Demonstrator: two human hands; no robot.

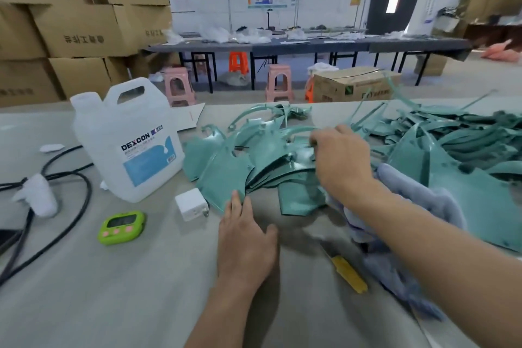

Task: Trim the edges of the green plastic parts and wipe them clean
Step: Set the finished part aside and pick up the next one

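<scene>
White jug (pixel 127 144) labelled DEXCON stands on the grey surface (pixel 113 291) and is the reference here. Green parts (pixel 254 155) lie in a loose overlapping stack just right of the jug, the nearest one almost touching its side. Left hand (pixel 245 234) lies flat on the surface, right of the jug and nearer the camera – fingers straight and together, tips touching the near edge of the front green part. Right hand (pixel 341 158) is further right of the jug, over the stack, seen from the back; fingers curled down into the parts, cannot tell whether they clamp one. Blue-grey cloth (pixel 418 198) is bunched under the right forearm, well right of the jug. Yellow cutter (pixel 348 274) lies on the surface right of the jug and much nearer the camera, beside the cloth. Trimmed green strips (pixel 466 133) are heaped far right of the jug. White charger plug (pixel 191 207) sits just in front of the jug to its right, green timer (pixel 121 227) straight in front of it, black cables (pixel 70 192) loop to its left.
</scene>
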